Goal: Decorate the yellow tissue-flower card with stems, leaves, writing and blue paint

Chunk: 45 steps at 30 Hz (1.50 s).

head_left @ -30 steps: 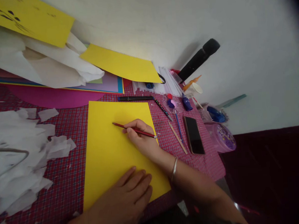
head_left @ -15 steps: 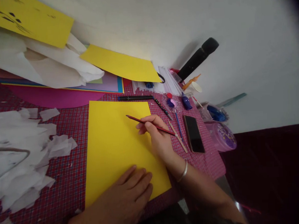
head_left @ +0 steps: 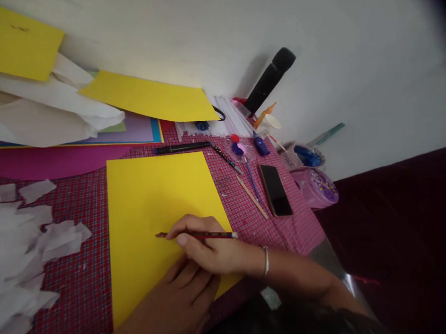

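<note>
A yellow sheet (head_left: 145, 202) lies on the checked cloth, with no marks that I can make out. My right hand (head_left: 205, 243) pinches a dark red pencil (head_left: 212, 235) between thumb and fingers, its tip pointing left over the middle of the sheet. Whether the tip touches the paper I cannot tell. Flat on the sheet's lower part rests my left hand (head_left: 178, 300), fingers extended, just below my right hand and partly covered by it.
White paper scraps (head_left: 17, 260) are heaped at the left. A black marker (head_left: 182, 148), a dotted pencil (head_left: 226, 159), a wooden stick (head_left: 252, 196), a thin blue brush (head_left: 252, 180) and a phone (head_left: 276, 190) lie beyond and right of the sheet. Papers are stacked behind.
My right hand has moved down and left with the pencil, close against my left hand. The pencil now lies nearly level. The camera view has shifted, and my left hand stays on the sheet.
</note>
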Available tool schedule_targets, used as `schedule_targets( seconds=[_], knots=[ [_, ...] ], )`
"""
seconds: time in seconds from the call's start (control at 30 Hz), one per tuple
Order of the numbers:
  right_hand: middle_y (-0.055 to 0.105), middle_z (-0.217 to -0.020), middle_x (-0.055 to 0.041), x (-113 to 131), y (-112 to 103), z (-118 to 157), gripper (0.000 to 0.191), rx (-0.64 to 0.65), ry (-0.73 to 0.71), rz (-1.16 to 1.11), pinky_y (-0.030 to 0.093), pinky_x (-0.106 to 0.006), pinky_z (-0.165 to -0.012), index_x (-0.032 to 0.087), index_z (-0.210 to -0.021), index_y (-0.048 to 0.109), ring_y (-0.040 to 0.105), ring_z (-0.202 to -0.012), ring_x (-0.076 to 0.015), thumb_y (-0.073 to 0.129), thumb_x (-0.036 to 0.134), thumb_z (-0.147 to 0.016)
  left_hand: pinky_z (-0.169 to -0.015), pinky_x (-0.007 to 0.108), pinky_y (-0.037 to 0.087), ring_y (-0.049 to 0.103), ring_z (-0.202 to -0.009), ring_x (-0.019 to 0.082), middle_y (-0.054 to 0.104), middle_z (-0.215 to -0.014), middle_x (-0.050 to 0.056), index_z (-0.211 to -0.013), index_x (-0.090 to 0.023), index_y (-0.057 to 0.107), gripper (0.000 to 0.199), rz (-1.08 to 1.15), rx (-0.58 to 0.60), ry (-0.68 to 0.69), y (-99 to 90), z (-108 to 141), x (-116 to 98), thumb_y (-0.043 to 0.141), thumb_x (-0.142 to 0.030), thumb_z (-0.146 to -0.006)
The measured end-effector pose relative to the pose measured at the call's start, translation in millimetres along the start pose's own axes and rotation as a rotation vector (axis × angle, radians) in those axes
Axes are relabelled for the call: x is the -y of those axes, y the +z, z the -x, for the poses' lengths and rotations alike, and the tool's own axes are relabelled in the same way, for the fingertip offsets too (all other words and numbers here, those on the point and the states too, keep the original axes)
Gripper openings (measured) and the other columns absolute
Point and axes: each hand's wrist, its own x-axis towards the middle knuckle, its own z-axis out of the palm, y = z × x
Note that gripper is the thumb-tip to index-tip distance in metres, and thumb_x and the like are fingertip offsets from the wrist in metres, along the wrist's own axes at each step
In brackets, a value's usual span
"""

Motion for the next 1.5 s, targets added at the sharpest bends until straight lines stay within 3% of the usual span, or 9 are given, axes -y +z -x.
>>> schedule_targets(
  seconds=[0.1,0.2,0.3,0.43,0.6,1.0,1.17,1.33,1.5],
  knots=[
    [0.073,-0.095,-0.0038,-6.3,-9.6,11.8,0.021,-0.060,0.019,-0.025,0.055,-0.027,-0.073,0.021,-0.101,0.068,0.068,-0.083,-0.0129,0.050,0.032,-0.098,-0.108,0.045,0.038,0.057,-0.124,0.030,0.067,-0.132,0.009,-0.132,-0.016,0.061,0.041,0.057,0.034,-0.010,-0.3,0.1,0.0,0.054,-0.024,-0.092],
    [0.070,-0.079,-0.0008,-19.3,-18.5,19.4,0.018,-0.222,0.089,-0.098,0.052,-0.025,-0.063,0.022,-0.097,0.069,0.065,-0.069,-0.0116,0.053,0.031,-0.097,-0.113,0.039,0.034,0.056,-0.125,0.023,0.066,-0.136,0.006,-0.131,-0.021,0.062,0.036,0.129,0.070,-0.044,-3.0,1.1,0.3,0.052,-0.036,-0.099],
    [0.067,-0.071,0.0021,-31.3,-26.2,18.1,0.012,-0.418,0.192,-0.163,0.047,-0.023,-0.055,0.022,-0.092,0.065,0.059,-0.058,-0.0099,0.056,0.029,-0.094,-0.117,0.039,0.029,0.052,-0.131,0.022,0.064,-0.139,0.005,-0.132,-0.021,0.061,0.036,0.160,0.094,-0.045,-4.9,3.5,0.3,0.051,-0.036,-0.101],
    [0.068,-0.070,0.0026,-37.9,-34.1,8.4,0.005,-0.526,0.245,-0.188,0.047,-0.023,-0.054,0.022,-0.087,0.061,0.058,-0.057,-0.0100,0.057,0.025,-0.088,-0.120,0.040,0.025,0.052,-0.131,0.023,0.064,-0.138,0.006,-0.133,-0.020,0.061,0.037,0.134,0.059,-0.030,-6.0,4.9,1.0,0.051,-0.034,-0.101],
    [0.065,-0.068,0.0032,-41.0,-34.9,3.9,0.004,-0.517,0.268,-0.235,0.046,-0.024,-0.055,0.022,-0.085,0.060,0.057,-0.057,-0.0104,0.057,0.025,-0.086,-0.117,0.038,0.024,0.056,-0.124,0.023,0.067,-0.133,0.005,-0.126,-0.020,0.065,0.034,0.087,-0.001,-0.002,-9.3,0.9,5.2,0.048,-0.036,-0.102],
    [0.059,-0.068,0.0038,-44.2,-34.4,3.4,0.005,-0.487,0.275,-0.210,0.042,-0.026,-0.057,0.022,-0.083,0.058,0.053,-0.060,-0.0112,0.055,0.026,-0.085,-0.123,0.042,0.012,0.051,-0.131,0.026,0.063,-0.139,0.008,-0.132,-0.016,0.062,0.038,0.089,0.061,0.045,-11.1,3.2,6.5,0.049,-0.019,-0.097],
    [0.059,-0.069,0.0027,-38.0,-32.1,6.7,0.006,-0.460,0.253,-0.148,0.041,-0.027,-0.058,0.022,-0.083,0.058,0.053,-0.061,-0.0125,0.054,0.025,-0.085,-0.122,0.040,0.016,0.051,-0.130,0.025,0.063,-0.139,0.007,-0.131,-0.018,0.062,0.035,0.100,0.051,0.019,-9.7,3.6,5.7,0.051,-0.026,-0.099],
    [0.060,-0.070,0.0026,-27.7,-25.1,11.0,0.005,-0.323,0.193,-0.052,0.041,-0.027,-0.057,0.023,-0.082,0.059,0.055,-0.062,-0.0124,0.054,0.021,-0.082,-0.118,0.039,0.025,0.054,-0.127,0.024,0.066,-0.136,0.008,-0.131,-0.018,0.061,0.035,0.119,0.089,0.008,-11.0,1.0,5.0,0.051,-0.028,-0.098],
    [0.059,-0.068,0.0035,-24.2,-22.4,13.7,0.005,-0.303,0.230,-0.138,0.042,-0.025,-0.054,0.023,-0.081,0.057,0.053,-0.059,-0.0112,0.053,0.024,-0.084,-0.116,0.038,0.029,0.056,-0.127,0.023,0.066,-0.136,0.007,-0.130,-0.019,0.062,0.035,0.131,0.084,-0.013,-12.0,-0.1,4.6,0.049,-0.033,-0.101]
  ],
)
